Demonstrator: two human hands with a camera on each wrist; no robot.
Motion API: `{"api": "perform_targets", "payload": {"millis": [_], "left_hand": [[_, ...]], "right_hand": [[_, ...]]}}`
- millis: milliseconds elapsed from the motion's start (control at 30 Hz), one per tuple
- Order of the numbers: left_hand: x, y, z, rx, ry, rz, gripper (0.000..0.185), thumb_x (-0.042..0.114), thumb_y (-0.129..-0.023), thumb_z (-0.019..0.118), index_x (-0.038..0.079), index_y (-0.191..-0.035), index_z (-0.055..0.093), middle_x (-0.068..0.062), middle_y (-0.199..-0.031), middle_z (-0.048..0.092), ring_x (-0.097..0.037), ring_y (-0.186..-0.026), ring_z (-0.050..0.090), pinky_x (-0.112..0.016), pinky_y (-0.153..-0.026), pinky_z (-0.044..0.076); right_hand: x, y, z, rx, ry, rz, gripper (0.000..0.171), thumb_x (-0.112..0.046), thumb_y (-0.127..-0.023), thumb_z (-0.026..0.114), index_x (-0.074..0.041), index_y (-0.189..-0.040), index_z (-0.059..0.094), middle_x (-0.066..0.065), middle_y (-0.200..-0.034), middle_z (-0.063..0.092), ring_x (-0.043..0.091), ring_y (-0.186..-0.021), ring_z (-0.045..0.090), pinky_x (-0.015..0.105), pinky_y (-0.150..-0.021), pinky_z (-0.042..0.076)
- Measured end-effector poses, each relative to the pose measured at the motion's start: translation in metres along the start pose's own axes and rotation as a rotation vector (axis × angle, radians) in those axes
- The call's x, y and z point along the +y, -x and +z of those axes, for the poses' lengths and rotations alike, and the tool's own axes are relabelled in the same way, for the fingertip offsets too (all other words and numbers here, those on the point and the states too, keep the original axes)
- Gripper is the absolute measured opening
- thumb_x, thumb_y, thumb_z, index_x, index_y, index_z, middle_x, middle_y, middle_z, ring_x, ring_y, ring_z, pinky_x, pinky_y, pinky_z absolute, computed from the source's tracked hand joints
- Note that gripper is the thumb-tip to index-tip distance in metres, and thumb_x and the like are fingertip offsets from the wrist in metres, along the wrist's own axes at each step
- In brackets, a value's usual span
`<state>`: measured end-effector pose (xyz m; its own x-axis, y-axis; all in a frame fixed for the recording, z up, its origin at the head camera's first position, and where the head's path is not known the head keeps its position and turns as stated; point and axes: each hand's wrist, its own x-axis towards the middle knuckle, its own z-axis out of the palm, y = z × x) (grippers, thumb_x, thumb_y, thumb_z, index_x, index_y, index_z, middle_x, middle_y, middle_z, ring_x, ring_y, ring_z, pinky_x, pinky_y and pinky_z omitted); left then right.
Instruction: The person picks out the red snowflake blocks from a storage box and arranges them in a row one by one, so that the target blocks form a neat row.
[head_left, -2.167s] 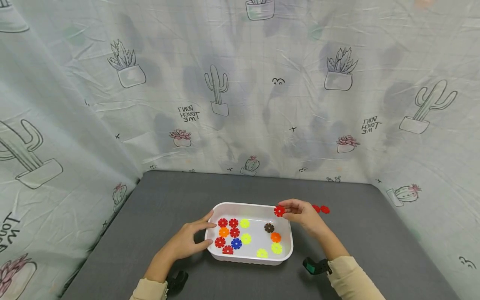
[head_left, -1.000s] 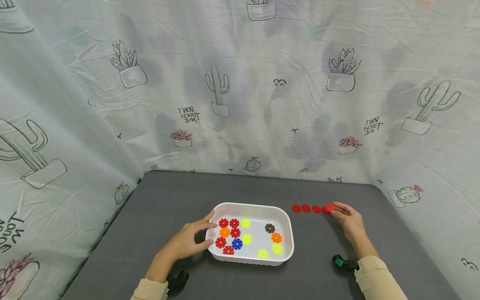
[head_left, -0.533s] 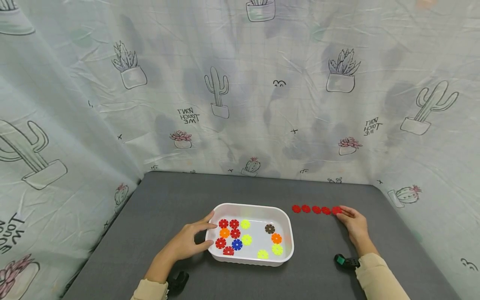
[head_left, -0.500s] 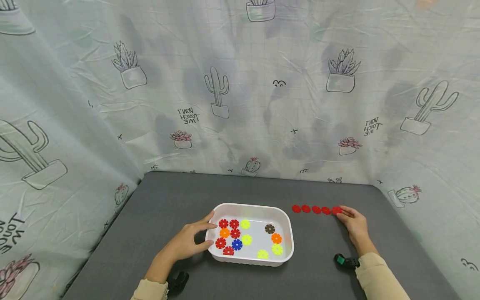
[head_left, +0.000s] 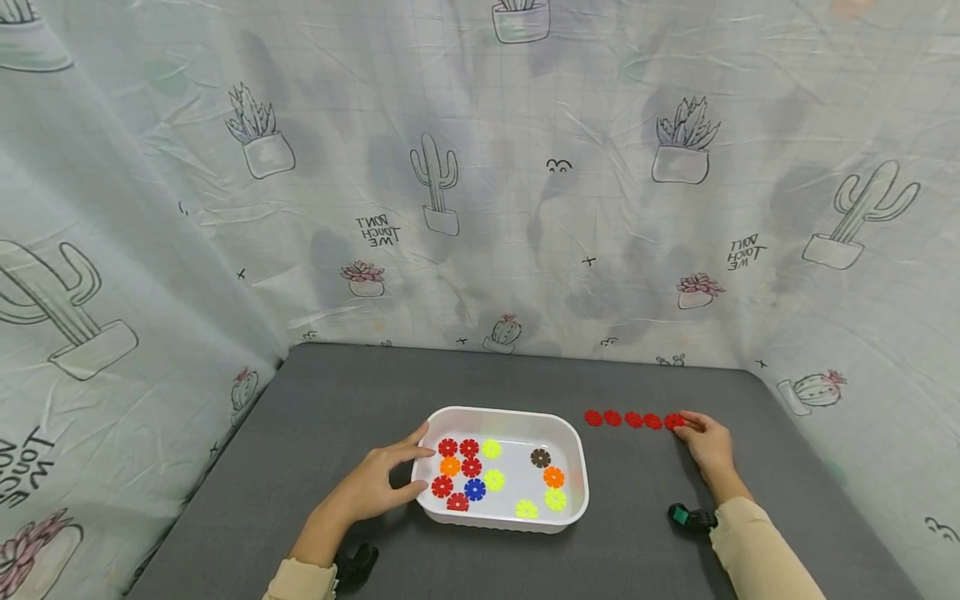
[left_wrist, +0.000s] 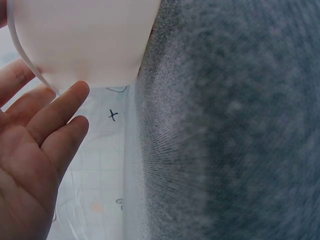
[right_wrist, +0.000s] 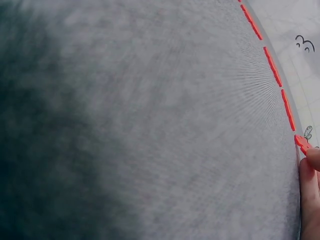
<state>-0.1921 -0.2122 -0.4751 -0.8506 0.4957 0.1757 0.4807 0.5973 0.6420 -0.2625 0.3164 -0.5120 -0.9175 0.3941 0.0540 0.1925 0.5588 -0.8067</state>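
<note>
My left hand (head_left: 375,481) holds the left end of a white plastic basin (head_left: 506,518); in the left wrist view, fingers lie across the basin's rim (left_wrist: 25,57). Several snowflake building discs lie inside: red, orange, blue, yellow-green and brown. Right of the basin, red snowflake discs (head_left: 633,419) form a row on the grey table. My right hand (head_left: 708,446) pinches the red disc (head_left: 673,422) at the row's right end. In the right wrist view this disc (right_wrist: 301,143) tilts up between thumb and finger, while its neighbours lie flat.
The grey tabletop (head_left: 360,379) extends around the basin and the row. A pale curtain (head_left: 495,208) printed with cacti hangs behind and at both sides. A dark band with a camera (head_left: 692,517) sits at the right wrist, another camera (head_left: 356,567) at the left.
The right hand has carried a red disc from above the basin to the right end of the row and lowered it there. The left hand stays at the basin.
</note>
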Motion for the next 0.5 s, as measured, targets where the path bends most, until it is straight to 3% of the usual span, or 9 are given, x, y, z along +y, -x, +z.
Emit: {"api": "perform_targets", "payload": {"millis": [300, 433, 500], "left_hand": [[-0.0005, -0.0001, 0.0004, -0.001, 0.009, -0.022, 0.045, 0.035, -0.082, 0.06, 0.015, -0.122, 0.056, 0.003, -0.145, 0.031, -0.02, -0.123, 0.044, -0.05, -0.094, 0.04], [-0.0006, 0.0002, 0.0006, -0.002, 0.009, -0.03, 0.045, 0.035, -0.082, 0.06, 0.016, -0.122, 0.056, 0.004, -0.145, 0.03, -0.02, -0.123, 0.044, -0.05, -0.093, 0.041], [-0.0006, 0.0003, 0.0005, -0.002, 0.007, -0.024, 0.045, 0.036, -0.082, 0.06, 0.016, -0.122, 0.056, 0.004, -0.145, 0.03, -0.021, -0.123, 0.044, -0.051, -0.093, 0.041]], "right_hand": [[-0.0022, 0.0021, -0.0017, 0.013, 0.125, -0.025, 0.04, -0.014, -0.083, 0.06, -0.001, -0.12, 0.055, 0.021, -0.109, 0.061, -0.01, -0.071, 0.043, 0.026, -0.069, 0.043], [-0.0035, 0.0028, -0.0024, 0.014, 0.127, -0.015, 0.042, -0.014, -0.083, 0.059, -0.001, -0.122, 0.053, 0.02, -0.114, 0.059, -0.009, -0.074, 0.044, 0.024, -0.071, 0.042], [-0.0048, 0.0038, -0.0025, 0.017, 0.122, -0.019, 0.043, -0.015, -0.083, 0.059, 0.0, -0.123, 0.052, 0.02, -0.116, 0.058, -0.001, -0.079, 0.052, 0.02, -0.07, 0.041]]}}
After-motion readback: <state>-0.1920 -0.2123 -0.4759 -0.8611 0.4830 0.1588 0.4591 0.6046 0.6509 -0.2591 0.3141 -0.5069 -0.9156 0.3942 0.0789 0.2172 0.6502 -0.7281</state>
